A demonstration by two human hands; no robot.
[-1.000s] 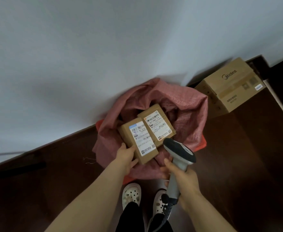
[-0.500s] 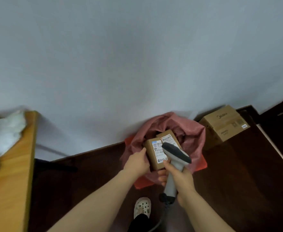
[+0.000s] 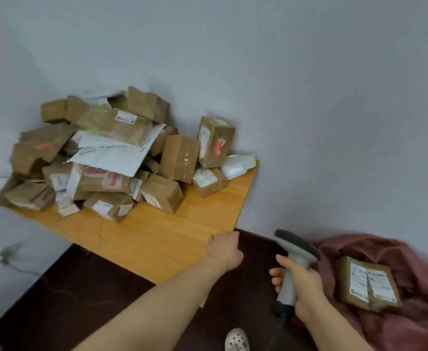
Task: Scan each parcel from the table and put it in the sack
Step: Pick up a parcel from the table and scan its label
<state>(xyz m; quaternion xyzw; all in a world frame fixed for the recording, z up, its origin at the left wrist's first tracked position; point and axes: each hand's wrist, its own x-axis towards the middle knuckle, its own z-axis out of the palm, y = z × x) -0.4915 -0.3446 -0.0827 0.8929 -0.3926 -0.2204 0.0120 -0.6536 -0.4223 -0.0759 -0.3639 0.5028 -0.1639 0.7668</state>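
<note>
As right hand (image 3: pixel 306 285) grips scanner (image 3: pixel 296 245), left hand (image 3: pixel 224 252) empty.

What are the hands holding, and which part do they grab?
The right hand grips the scanner by its handle. The left hand holds nothing; it is near the edge of the table.

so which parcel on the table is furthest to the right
The small white plastic bag at the table's far right corner, beside the wall; its neighbours are brown cardboard boxes.
</note>
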